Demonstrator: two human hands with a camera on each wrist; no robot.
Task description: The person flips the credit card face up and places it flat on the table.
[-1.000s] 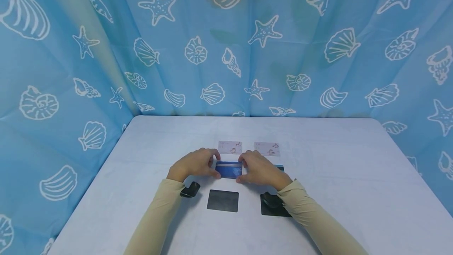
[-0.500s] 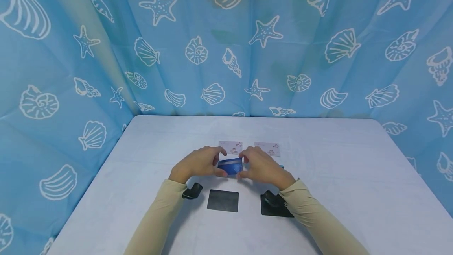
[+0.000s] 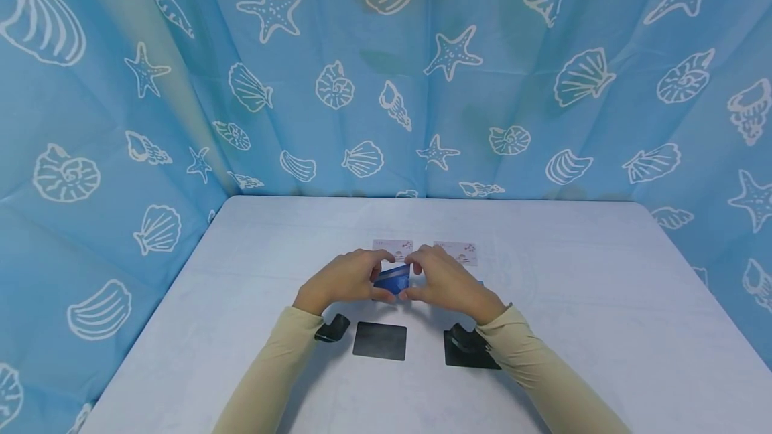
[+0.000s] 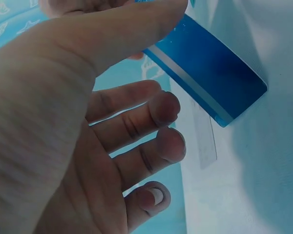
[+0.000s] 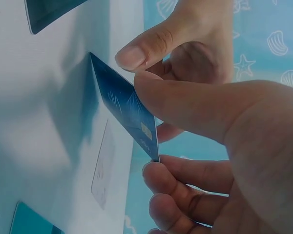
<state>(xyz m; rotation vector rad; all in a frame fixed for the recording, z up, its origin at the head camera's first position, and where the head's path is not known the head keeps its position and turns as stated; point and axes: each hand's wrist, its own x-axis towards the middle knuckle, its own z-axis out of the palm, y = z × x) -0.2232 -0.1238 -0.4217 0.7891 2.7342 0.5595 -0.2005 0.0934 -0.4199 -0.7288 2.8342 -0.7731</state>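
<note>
A blue bank card [image 3: 393, 280] with a silvery stripe is tilted, its right end raised off the white tabletop. My right hand [image 3: 449, 284] pinches that end between thumb and fingers; the chip side of the bank card [image 5: 124, 105] shows from below in the right wrist view. My left hand [image 3: 344, 278] curves around the card's left end. In the left wrist view its thumb passes in front of the card [image 4: 210, 68], and its loosely bent fingers [image 4: 171, 145] lie apart from it. Whether the left thumb touches the card is hard to tell.
Two pale pink cards, one left [image 3: 392, 248] and one right [image 3: 461, 253], lie behind the hands. A dark rectangular card [image 3: 380, 341] lies in front; another dark card [image 3: 455, 359] is partly under the right wrist. A teal-blue card [image 5: 31, 220] shows beside the right hand.
The blue card has gone from lying flat to tilted, its right end lifting and turning. My left hand has shifted right, its fingers coming closer to the right hand's.
</note>
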